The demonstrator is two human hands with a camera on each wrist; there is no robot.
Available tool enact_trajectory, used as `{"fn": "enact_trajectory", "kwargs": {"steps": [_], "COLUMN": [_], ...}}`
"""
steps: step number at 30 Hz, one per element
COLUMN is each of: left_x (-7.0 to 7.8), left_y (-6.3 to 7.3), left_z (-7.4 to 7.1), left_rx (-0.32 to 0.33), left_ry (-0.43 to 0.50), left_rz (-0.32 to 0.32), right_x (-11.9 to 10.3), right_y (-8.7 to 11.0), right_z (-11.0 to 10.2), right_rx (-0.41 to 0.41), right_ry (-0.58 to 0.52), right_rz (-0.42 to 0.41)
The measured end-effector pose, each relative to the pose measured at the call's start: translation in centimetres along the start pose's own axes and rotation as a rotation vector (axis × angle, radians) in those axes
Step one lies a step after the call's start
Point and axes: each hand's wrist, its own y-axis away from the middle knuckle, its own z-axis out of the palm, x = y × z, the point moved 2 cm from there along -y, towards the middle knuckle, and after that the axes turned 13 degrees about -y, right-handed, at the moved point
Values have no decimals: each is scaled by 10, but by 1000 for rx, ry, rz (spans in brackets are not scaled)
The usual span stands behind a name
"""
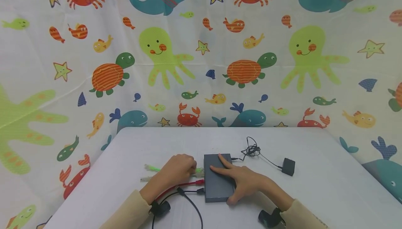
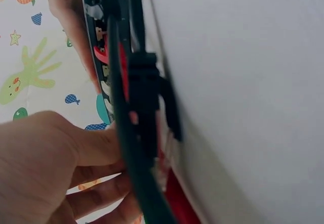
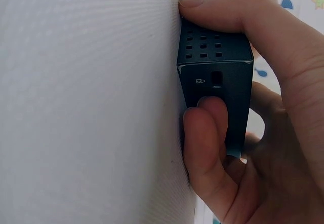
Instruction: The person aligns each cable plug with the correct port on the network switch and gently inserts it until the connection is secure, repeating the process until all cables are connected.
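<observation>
A dark network switch [image 1: 217, 178] lies flat on the white table, with its row of ports [image 2: 104, 47] facing left. My right hand [image 1: 243, 180] grips it from the right: the thumb bears on its near vented side [image 3: 202, 47], two fingers spread over the top, and other fingers curl against the end with the lock slot. At the port side, my left hand [image 1: 179, 168] pinches the green network cable [image 1: 152, 168] close to its plug; the fingertips are partly hidden. Beside that run a whitish cable [image 1: 146, 179], a red cable [image 1: 188, 183] and a black cable [image 1: 192, 191], their ends at the switch.
A black power adapter [image 1: 288, 166] lies to the right, its thin cord [image 1: 252, 149] bundled behind the switch and running to its far right side. Black cable loops [image 1: 196, 209] hang toward the near edge. A sea-animal curtain [image 1: 201, 93] stands behind the table [image 1: 314, 152].
</observation>
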Motion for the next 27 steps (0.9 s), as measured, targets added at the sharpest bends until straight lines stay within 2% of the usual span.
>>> {"fn": "enact_trajectory", "kwargs": {"steps": [12,27], "left_x": [-2,-6], "left_y": [1,1], "left_z": [0,-1], "left_rx": [-19,-46], "left_ry": [9,90], "left_rz": [12,26], "right_x": [0,0], "right_y": [-1,0], "right_z": [1,0], "right_rx": [-2,-4], "right_ry": [0,-8], "right_rz": [-1,5]}}
